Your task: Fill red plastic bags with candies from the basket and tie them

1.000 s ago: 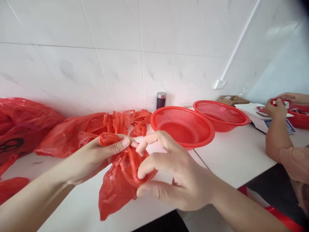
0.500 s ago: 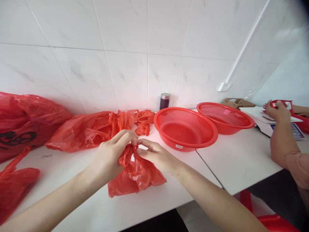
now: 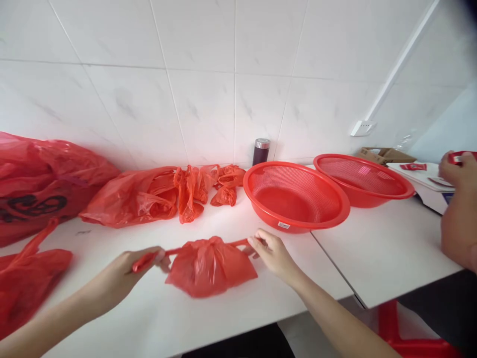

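Note:
A small red plastic bag [image 3: 212, 271] hangs low over the white table, gathered at its top, its contents hidden. One of its handles is stretched left into my left hand [image 3: 128, 271], closed around it with the loose end poking out past the thumb. The other handle runs right, pinched in the fingers of my right hand [image 3: 274, 253]. Both handles look taut. Just behind lie crumpled red plastic bags [image 3: 192, 191] and a larger flattened red bag [image 3: 130, 199].
Two red plastic colanders [image 3: 296, 199] stand right of centre, a dark thermos [image 3: 261, 151] behind. Big red bags [image 3: 40, 189] fill the left side. A co-worker's hand [image 3: 458, 171] holds a red packet by a white scale [image 3: 421, 174]. A red stool [image 3: 389, 323] stands below the table edge.
My hands have moved apart from the bunched bag top, pulling its handles out to both sides. The view has shifted slightly. A red packet now lies on the scale.

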Demonstrator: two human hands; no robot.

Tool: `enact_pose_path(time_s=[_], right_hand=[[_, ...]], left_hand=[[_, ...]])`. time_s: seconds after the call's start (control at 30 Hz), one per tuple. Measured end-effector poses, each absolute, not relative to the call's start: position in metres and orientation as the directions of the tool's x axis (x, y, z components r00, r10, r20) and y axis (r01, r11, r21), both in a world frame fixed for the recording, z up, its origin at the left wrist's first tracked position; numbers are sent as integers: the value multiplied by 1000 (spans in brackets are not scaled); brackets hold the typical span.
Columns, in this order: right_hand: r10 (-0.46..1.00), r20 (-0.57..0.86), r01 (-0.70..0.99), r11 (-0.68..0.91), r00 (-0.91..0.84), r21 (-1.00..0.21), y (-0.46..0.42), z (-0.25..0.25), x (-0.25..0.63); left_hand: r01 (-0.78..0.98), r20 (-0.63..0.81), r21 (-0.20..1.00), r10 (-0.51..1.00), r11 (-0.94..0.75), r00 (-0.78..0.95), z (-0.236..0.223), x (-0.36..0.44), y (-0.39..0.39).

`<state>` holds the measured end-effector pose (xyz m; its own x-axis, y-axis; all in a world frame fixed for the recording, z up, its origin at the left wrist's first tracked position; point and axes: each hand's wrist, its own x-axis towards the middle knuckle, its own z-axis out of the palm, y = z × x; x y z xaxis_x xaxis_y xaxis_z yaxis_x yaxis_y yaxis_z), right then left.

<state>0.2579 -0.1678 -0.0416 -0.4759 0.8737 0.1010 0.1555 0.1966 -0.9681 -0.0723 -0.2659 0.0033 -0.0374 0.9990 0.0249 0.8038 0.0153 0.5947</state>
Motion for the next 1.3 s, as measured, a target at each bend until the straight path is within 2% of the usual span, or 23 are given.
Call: enact_pose_path(time_s=[0.13,0.27,0.37,0.6,0.73,0.8,0.97,1.13,1.3], right_hand=[[916,196,337,318,-349,-886,-170,-39,236],[887,193,494,401,-418,-771,-183,-37,211],[882,157,521,397,-444,-756,-189,-45,205],[866,107,424,343,-489,-838,-181,-52,229],[868,81,452,333,-491,-828,-176,-52,244],[862,83,513,372,-500,-774,-174,-58,246],[868,109,719,466,-485,-515,-163,-79,237],[858,134,757,503,-496,-418,-160,-94,229],[845,167,769,533,-508,-353,-165,-99,230]], left_hand=[[735,128,677,975,50,-184,-2,-38,-245],[668,104,743,980,38,-171,-15,2,-217],[692,93,721,984,40,-154,-31,16,-203],[803,78,592,986,71,-145,-33,7,-193],[850,29,511,986,126,-164,-32,-3,-195],[877,0,461,988,139,-156,-36,-6,-193],[955,-50,255,989,149,-141,-52,-8,-179],[990,-25,94,994,104,-102,-63,-6,-173],[996,31,49,997,75,-76,-68,-7,-177]])
